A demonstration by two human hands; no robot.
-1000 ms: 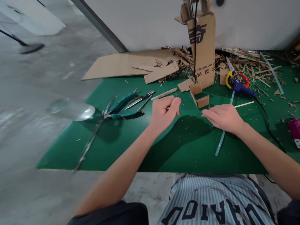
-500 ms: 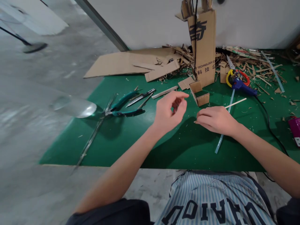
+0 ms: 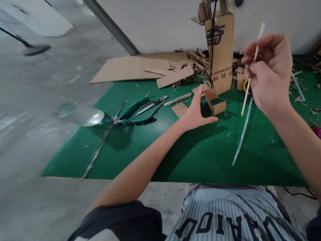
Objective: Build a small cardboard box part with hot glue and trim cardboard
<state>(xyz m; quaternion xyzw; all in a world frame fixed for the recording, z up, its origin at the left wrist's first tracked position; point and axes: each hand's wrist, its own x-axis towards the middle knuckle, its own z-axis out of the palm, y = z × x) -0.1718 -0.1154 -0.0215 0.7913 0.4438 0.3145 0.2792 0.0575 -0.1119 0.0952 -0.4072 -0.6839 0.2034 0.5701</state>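
My right hand (image 3: 272, 72) is raised above the table and pinches a thin pale wooden stick (image 3: 246, 96), which slants upward through the fingers. My left hand (image 3: 197, 112) is spread, thumb and fingers apart, beside a small open cardboard frame (image 3: 219, 107). Whether the left hand touches that frame I cannot tell. Just behind it stands a tall cardboard piece (image 3: 222, 50) with black print and a black cord. A flat cardboard scrap (image 3: 179, 109) lies left of my left hand. Below the right hand, a clear glue stick (image 3: 242, 137) rests on the green table.
Green-handled pliers (image 3: 135, 108) and a utility knife (image 3: 151, 105) lie at the left on the green table (image 3: 100, 160). Cardboard sheets (image 3: 135, 67) and shredded scraps line the back wall. Yellow-handled scissors (image 3: 245, 86) are partly hidden behind my right hand.
My right hand has risen up and right with the wooden stick, now held upright. My left hand has opened and moved right, toward the small cardboard frame.
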